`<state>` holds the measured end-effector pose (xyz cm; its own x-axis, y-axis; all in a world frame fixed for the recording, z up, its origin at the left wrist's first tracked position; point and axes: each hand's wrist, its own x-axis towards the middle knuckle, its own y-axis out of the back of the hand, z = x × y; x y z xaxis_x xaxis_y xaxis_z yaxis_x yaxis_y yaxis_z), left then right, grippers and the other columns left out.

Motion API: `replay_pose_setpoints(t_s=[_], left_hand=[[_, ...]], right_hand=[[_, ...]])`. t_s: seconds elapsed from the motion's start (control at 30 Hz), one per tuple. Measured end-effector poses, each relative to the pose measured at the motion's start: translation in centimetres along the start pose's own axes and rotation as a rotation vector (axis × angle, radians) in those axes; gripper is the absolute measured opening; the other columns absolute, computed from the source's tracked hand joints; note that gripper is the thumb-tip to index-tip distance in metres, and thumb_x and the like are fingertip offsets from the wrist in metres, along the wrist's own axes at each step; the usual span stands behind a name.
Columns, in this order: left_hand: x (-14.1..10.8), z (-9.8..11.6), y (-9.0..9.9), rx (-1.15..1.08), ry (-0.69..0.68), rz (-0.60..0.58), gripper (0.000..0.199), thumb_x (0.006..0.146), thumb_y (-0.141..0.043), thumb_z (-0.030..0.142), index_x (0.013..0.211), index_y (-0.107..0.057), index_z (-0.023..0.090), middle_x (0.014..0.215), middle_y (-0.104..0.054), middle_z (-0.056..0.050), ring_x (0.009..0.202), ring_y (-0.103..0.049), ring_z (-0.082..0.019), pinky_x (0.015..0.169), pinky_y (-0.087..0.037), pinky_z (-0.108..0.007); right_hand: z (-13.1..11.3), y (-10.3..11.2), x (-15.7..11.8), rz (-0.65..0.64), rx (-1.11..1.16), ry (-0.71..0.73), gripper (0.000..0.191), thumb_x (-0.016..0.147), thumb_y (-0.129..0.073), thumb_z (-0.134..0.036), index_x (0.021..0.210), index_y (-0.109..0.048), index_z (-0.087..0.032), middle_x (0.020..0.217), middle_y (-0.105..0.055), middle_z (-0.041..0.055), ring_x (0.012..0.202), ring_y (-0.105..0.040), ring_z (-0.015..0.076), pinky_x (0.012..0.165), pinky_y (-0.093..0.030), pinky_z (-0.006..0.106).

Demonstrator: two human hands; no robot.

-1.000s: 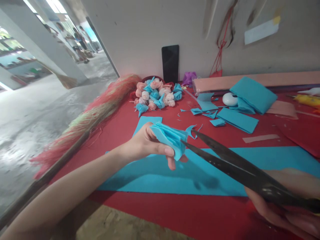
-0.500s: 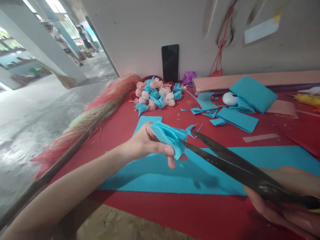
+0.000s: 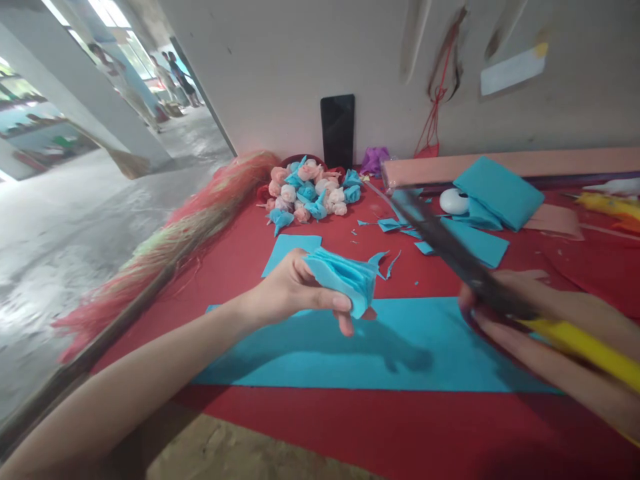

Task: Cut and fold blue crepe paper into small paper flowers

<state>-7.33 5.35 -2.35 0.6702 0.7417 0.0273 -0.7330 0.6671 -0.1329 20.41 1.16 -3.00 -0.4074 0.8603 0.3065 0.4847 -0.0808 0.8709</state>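
Observation:
Between the thumb and fingers of my left hand [image 3: 305,290] is a stack of folded blue crepe paper [image 3: 345,277], its cut edges fanned to the right. My right hand [image 3: 530,333] is closed round scissors [image 3: 450,250] with dark blades and yellow handles. The blades look nearly together, point up and left, and stand apart from the stack; motion blurs them. Under both hands a long blue paper strip [image 3: 320,363] lies flat on the red tabletop [image 3: 280,423]. Thin blue offcuts [image 3: 383,263] lie just beyond the stack.
Paper roses [image 3: 305,190] in pink, white and blue fill a dish at the back. A phone [image 3: 338,130] leans on the wall. Folded blue paper [image 3: 500,193] lies back right. A stick with reddish fringe [image 3: 200,220] runs along the left. People [image 3: 170,77] stand far off.
The scissors have drawn away from the paper stack; their blades have closed together and swung upward. My left hand has hardly moved. The view has shifted slightly.

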Motion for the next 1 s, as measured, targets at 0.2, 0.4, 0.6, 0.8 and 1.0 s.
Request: replay_pose_setpoints(t_s=[0.2, 0.4, 0.6, 0.8, 1.0], left_hand=[[0.6, -0.5, -0.8, 0.12, -0.084, 0.279, 0.019, 0.067, -0.075, 0.03, 0.056, -0.068, 0.017, 0.06, -0.066, 0.0, 0.06, -0.058, -0.011, 0.059, -0.049, -0.022], [0.9, -0.6, -1.6, 0.211, -0.029, 0.51, 0.027, 0.066, -0.076, 0.032, 0.05, -0.059, 0.017, 0.05, -0.052, 0.004, 0.05, -0.046, -0.009, 0.054, -0.043, -0.024], [1.2, -0.7, -3.9, 0.16, -0.001, 0.466, 0.019, 0.069, -0.073, 0.032, 0.059, -0.065, 0.018, 0.056, -0.061, 0.003, 0.053, -0.05, -0.01, 0.057, -0.045, -0.024], [1.2, -2.2, -5.9, 0.014, 0.008, 0.423, 0.016, 0.073, -0.07, 0.029, 0.06, -0.069, 0.021, 0.055, -0.064, 0.005, 0.053, -0.056, -0.01, 0.064, -0.05, -0.024], [1.8, -1.2, -8.4, 0.01, -0.043, 0.286, 0.009, 0.076, -0.068, 0.033, 0.073, -0.073, 0.026, 0.085, -0.074, 0.001, 0.1, -0.063, -0.022, 0.1, -0.042, -0.041]], right_hand=[[1.2, -2.3, 0.7, 0.005, -0.278, 0.173, 0.03, 0.079, -0.05, -0.032, 0.107, -0.054, -0.021, 0.092, -0.068, 0.0078, 0.071, -0.067, 0.0246, 0.048, -0.051, 0.03], [1.8, -2.2, -0.1, -0.087, -0.37, 0.202, 0.04, 0.075, -0.054, -0.026, 0.115, -0.055, -0.02, 0.097, -0.061, 0.0092, 0.078, -0.063, 0.0252, 0.053, -0.052, 0.033], [-3.1, -1.7, 1.7, -0.119, 0.317, 0.035, 0.023, 0.09, -0.044, -0.033, 0.102, -0.06, -0.021, 0.07, -0.062, -0.0004, 0.056, -0.057, 0.0101, 0.049, -0.044, 0.018], [-4.5, -2.4, 2.6, -0.112, 0.734, -0.019, 0.031, 0.089, -0.047, -0.027, 0.06, -0.051, -0.015, 0.05, -0.048, -0.0054, 0.044, -0.043, 0.0045, 0.041, -0.031, 0.016], [-2.9, -0.9, 0.7, -0.058, 0.763, 0.13, 0.038, 0.092, -0.044, -0.023, 0.056, -0.05, -0.015, 0.048, -0.046, -0.006, 0.042, -0.043, 0.0028, 0.045, -0.034, 0.015]])
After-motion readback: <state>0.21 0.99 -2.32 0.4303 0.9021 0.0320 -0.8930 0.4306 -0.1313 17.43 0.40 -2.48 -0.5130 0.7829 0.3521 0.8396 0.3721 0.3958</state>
